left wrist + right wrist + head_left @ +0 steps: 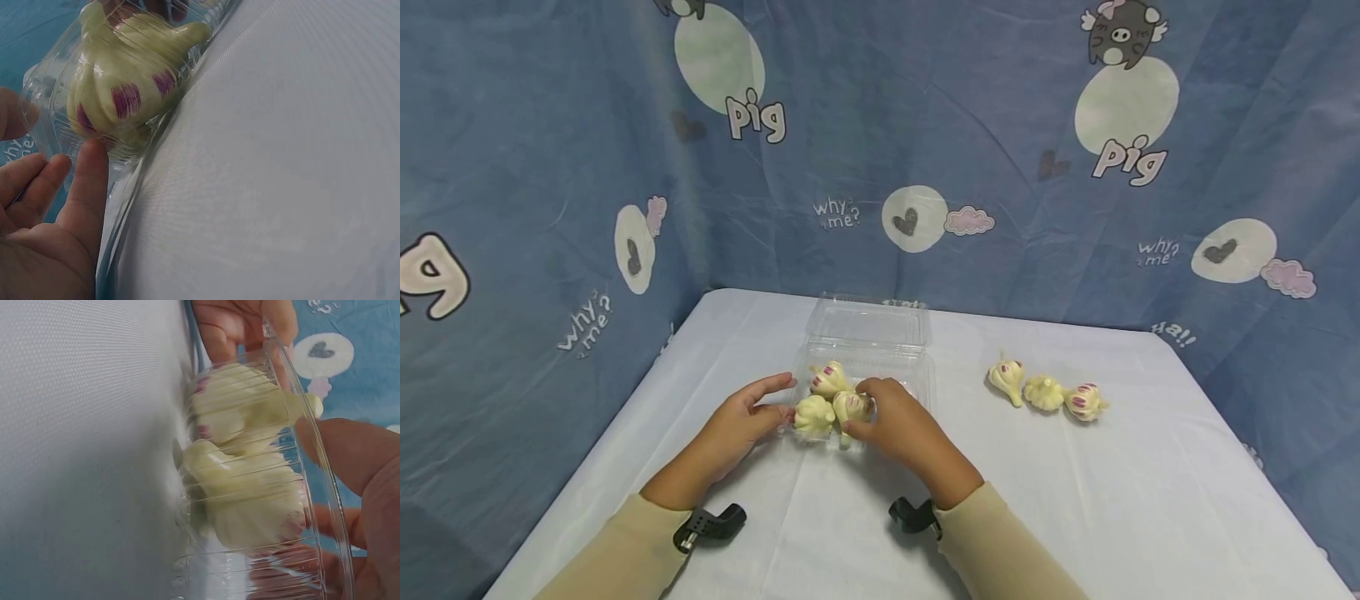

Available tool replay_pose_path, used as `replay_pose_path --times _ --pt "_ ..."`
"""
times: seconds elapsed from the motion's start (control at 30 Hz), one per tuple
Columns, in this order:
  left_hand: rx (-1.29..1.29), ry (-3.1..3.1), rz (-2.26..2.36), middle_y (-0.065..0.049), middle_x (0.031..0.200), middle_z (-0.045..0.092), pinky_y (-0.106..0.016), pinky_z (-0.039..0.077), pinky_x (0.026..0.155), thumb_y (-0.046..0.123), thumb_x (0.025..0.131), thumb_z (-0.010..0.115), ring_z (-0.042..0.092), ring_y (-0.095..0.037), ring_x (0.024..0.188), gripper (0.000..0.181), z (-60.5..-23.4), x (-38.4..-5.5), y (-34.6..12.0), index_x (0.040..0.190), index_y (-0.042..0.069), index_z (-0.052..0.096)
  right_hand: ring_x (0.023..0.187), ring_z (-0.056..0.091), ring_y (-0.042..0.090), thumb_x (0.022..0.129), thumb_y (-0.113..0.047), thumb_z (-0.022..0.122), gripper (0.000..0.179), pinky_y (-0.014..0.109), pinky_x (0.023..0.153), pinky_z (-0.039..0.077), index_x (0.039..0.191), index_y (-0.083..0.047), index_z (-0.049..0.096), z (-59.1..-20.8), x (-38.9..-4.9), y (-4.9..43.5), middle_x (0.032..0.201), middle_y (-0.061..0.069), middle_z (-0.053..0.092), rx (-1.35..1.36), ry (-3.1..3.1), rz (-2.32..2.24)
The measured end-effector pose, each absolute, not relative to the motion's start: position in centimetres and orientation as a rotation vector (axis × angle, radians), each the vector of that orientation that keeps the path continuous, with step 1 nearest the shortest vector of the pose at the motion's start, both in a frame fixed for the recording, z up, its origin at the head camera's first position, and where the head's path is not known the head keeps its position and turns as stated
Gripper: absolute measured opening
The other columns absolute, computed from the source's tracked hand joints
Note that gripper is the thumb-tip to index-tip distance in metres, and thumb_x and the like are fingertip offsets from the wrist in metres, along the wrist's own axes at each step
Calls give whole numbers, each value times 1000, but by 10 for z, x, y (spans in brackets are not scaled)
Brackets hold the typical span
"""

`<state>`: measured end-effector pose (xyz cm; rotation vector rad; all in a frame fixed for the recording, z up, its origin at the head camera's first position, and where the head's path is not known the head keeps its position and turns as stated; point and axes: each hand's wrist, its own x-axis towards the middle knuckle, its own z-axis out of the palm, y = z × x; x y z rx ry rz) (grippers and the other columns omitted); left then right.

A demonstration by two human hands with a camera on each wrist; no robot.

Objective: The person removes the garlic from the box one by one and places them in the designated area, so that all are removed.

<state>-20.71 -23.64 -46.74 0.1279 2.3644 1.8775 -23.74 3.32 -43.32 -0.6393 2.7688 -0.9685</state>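
A clear plastic box sits near the middle of the white cloth, its lid folded back toward the blue curtain. Three heads of garlic lie close together in the front left part of the box: a purple-marked back garlic, a pale left garlic and a right garlic. The right hand comes over the right side of the box with its thumb and fingers curled about the right garlic, gripping it. The left hand is at the left side of the box, fingers apart and loosely extended, one fingertip touching the outside of the clear wall just beside the left garlic. Off to the right, well apart from the box, three more heads stand in a slanting row on the cloth: a far garlic with its stem toward the front, a plain middle garlic and a near garlic with purple patches. Both arms wear tan sleeves, with a black strap at each wrist
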Motion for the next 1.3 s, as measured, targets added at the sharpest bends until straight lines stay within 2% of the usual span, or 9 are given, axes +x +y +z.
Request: replay_pose_path --times 0.37,0.67,0.93,1.13,1.3 --pt "129 2366 1872 -16 166 39 -23 54 95 16 106 61 63 -27 128 60 -466 -206 -236 161 8 38 125 60 24 94 -44 77 58 47 102 51 141 -15 61 -434 -238 32 139 8 61 -597 2774 -941" --pt "118 2388 1854 -17 164 41 -24 54 95 16 105 61 66 -19 123 60 -469 -207 -236 161 9 39 126 61 25 96 -40 76 55 48 100 51 142 -14 61 -433 -238 30 138 9 63 -553 2796 -912" --pt "125 2390 1852 -16 164 41 -23 54 93 17 105 62 66 -17 122 61 -469 -208 -235 161 9 39 101 62 20 96 -23 73 36 42 87 52 130 -14 65 -433 -240 31 120 7 68 -590 2838 -907" --pt "140 2384 1853 -16 165 40 -24 54 95 18 106 62 64 -22 126 62 -468 -207 -236 161 9 38 93 59 17 98 -16 71 30 38 83 50 127 -12 66 -433 -241 31 107 3 66 -634 2825 -926" --pt "131 2384 1849 -15 165 41 -24 54 94 18 106 62 66 -17 123 61 -468 -207 -236 161 10 38 90 58 16 100 -17 69 27 36 79 49 127 -15 64 -433 -241 30 105 -3 66 -604 2803 -935"
